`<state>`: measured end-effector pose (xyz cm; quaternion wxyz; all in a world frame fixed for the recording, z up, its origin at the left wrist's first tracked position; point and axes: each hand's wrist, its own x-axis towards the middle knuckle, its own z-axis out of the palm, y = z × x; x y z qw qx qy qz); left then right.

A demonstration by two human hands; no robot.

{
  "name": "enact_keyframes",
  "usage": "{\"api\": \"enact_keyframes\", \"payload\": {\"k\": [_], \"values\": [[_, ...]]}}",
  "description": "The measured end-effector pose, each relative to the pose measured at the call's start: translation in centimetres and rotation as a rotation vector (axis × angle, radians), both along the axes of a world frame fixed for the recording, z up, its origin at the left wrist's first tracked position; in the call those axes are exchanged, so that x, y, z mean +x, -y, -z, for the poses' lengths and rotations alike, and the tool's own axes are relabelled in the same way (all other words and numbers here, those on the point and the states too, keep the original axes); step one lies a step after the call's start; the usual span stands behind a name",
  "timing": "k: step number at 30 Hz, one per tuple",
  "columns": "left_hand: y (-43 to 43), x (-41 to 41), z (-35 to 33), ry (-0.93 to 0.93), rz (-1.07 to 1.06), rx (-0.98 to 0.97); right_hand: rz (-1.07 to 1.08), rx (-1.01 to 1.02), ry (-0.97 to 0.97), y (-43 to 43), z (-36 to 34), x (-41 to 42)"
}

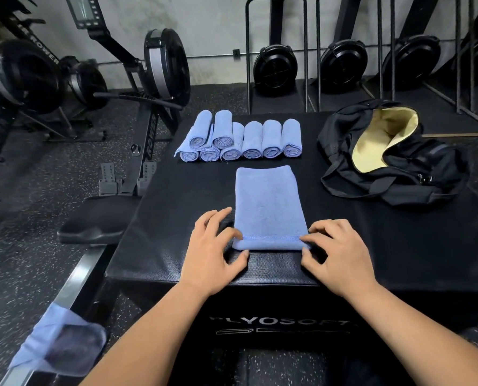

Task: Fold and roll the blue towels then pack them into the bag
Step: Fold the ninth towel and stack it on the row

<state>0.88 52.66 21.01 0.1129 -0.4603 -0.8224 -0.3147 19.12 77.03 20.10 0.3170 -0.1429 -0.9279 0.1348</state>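
A folded blue towel (pixel 268 204) lies lengthwise in the middle of the black padded box (pixel 159 218). Its near end is turned over into a short first roll. My left hand (pixel 214 252) pinches the left corner of that rolled edge. My right hand (pixel 332 252) pinches the right corner. Several rolled blue towels (pixel 243 140) lie in a row behind it, two of them stacked on the others at the left. The black duffel bag (pixel 399 168) lies open at the right, showing its yellow lining.
Another blue towel (pixel 59 341) hangs over a rowing machine's rail at lower left. The rower's black seat (pixel 93 224) sits against the box's left side. More rowing machines and black fan housings stand along the back wall.
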Motion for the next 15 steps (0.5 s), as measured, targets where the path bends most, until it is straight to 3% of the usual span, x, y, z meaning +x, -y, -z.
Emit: {"api": "enact_keyframes", "payload": {"k": [5,15], "values": [[0.0,-0.2,-0.1,0.057,-0.005,-0.033,-0.007,-0.084,0.097,-0.2,-0.6,0.0],[-0.1,-1.1,0.4,0.231,-0.047,0.027,0.037,-0.212,0.113,-0.9,-0.3,-0.4]]}}
